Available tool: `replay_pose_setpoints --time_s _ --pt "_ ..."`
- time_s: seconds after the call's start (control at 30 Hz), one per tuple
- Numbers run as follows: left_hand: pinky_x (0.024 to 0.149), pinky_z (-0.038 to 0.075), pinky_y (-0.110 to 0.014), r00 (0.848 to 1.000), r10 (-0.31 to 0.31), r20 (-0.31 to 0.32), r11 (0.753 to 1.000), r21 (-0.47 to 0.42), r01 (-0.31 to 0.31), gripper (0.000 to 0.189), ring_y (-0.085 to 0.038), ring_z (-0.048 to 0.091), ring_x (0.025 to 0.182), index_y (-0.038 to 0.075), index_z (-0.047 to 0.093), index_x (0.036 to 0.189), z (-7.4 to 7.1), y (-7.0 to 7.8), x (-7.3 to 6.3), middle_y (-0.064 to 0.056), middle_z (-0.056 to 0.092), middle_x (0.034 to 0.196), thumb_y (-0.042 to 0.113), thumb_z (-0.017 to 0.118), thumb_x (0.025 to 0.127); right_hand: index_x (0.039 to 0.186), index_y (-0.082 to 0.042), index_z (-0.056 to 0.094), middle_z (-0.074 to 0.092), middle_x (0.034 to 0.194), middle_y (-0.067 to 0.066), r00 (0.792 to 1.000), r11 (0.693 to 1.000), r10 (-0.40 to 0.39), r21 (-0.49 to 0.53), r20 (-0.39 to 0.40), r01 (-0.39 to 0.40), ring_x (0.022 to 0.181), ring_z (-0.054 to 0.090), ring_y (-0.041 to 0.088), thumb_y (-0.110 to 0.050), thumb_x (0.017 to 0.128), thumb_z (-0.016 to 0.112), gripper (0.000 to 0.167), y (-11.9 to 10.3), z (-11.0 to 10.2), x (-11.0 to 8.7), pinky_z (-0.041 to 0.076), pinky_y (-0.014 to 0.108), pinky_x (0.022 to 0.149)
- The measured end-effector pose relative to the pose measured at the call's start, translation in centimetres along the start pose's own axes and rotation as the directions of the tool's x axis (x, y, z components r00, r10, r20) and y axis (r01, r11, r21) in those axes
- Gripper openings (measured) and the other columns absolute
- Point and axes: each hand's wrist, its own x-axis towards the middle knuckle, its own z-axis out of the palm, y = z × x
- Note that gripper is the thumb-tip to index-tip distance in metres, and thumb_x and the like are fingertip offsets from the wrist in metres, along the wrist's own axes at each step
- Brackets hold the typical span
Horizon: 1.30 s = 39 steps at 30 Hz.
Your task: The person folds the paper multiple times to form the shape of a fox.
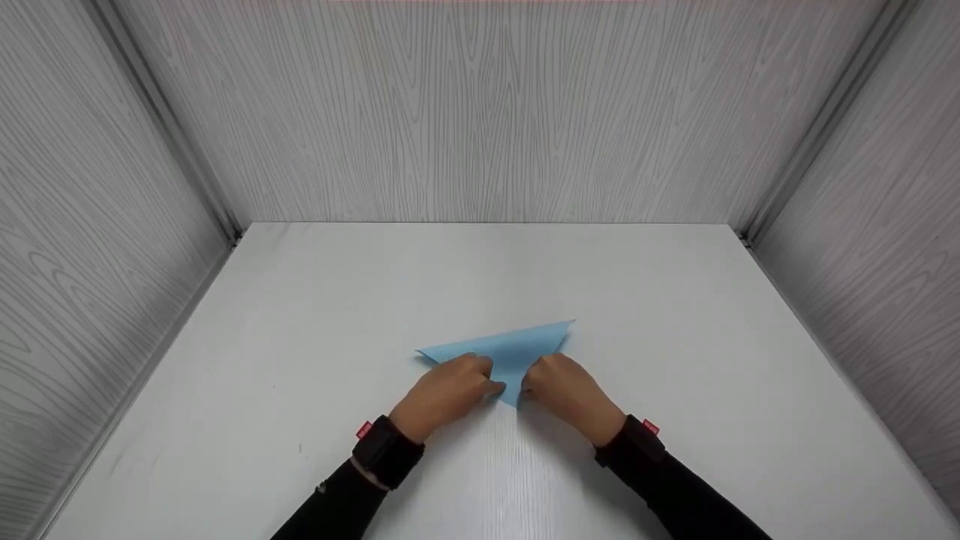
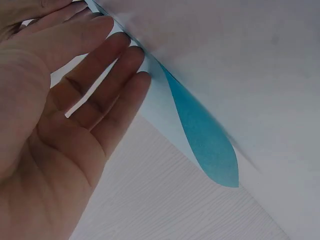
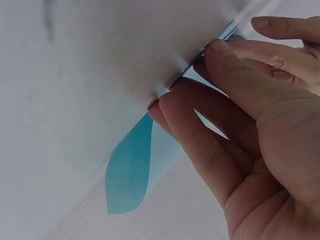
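A light blue sheet of paper (image 1: 513,348), bent over into a rough triangle, lies near the middle of the white table. My left hand (image 1: 450,390) holds its near left part, thumb toward the lower point. Opposite it, my right hand (image 1: 566,394) grips the near right part with bent fingers. The left wrist view shows the left fingertips along the paper's edge, beside a curled-over end (image 2: 207,137). From the right wrist, the thumb and fingers pinch along the edge, and a rounded loop of paper (image 3: 130,167) stands out below them. The paper under both palms is hidden.
The white tabletop (image 1: 337,292) spreads around the hands. Grey wood-grain panels stand behind (image 1: 480,112), at the left (image 1: 82,225) and at the right (image 1: 877,225). Black bands (image 1: 388,451) with red tags circle both wrists.
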Motion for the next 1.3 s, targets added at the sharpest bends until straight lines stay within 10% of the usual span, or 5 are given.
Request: replay_pose_setpoints --time_s 0.2,0.43,0.73,1.3 --pt "0.083 0.053 -0.025 0.998 -0.031 0.051 0.999 -0.014 0.032 0.033 -0.019 0.064 0.095 0.021 0.080 0.118 0.0 0.1 -0.5 -0.005 0.068 0.102 0.000 0.071 0.095 0.114 -0.009 0.077 0.075 0.109 0.010 1.000 0.999 -0.014 -0.046 0.018 0.015 0.097 0.073 0.020 -0.008 0.086 0.081 0.028 -0.3 -0.4 0.0 0.060 0.033 0.083" --pt "0.082 0.052 -0.025 0.995 -0.043 0.085 0.999 0.003 0.043 0.033 -0.019 0.062 0.094 0.023 0.078 0.122 0.3 0.2 -0.3 -0.003 0.069 0.102 0.003 0.070 0.096 0.085 -0.009 0.081 0.066 0.071 0.003 0.994 1.000 -0.011 -0.006 0.110 0.012 0.066 0.053 0.010 -0.001 0.087 0.078 0.009 0.2 -1.5 -0.1 0.050 0.028 0.061" --pt "0.089 0.052 -0.025 0.992 -0.046 0.114 0.999 -0.004 0.047 0.033 -0.019 0.062 0.100 0.023 0.077 0.123 0.5 0.1 -0.2 -0.004 0.069 0.111 0.004 0.070 0.096 0.135 -0.009 0.067 0.059 0.142 0.015 0.997 0.983 0.015 -0.185 0.075 -0.001 0.126 0.058 0.037 -0.017 0.090 0.081 0.048 1.7 -1.0 1.2 0.052 0.047 0.103" --pt "0.090 0.052 -0.025 0.991 -0.038 0.130 0.999 0.016 0.037 0.033 -0.018 0.063 0.101 0.023 0.077 0.125 0.6 0.0 -0.3 -0.003 0.071 0.112 0.005 0.068 0.099 0.145 -0.007 0.057 0.058 0.143 0.015 0.946 0.977 0.126 -0.201 0.299 -0.067 0.127 0.057 0.037 -0.016 0.099 0.069 0.049 2.0 0.1 3.4 0.046 0.052 0.108"
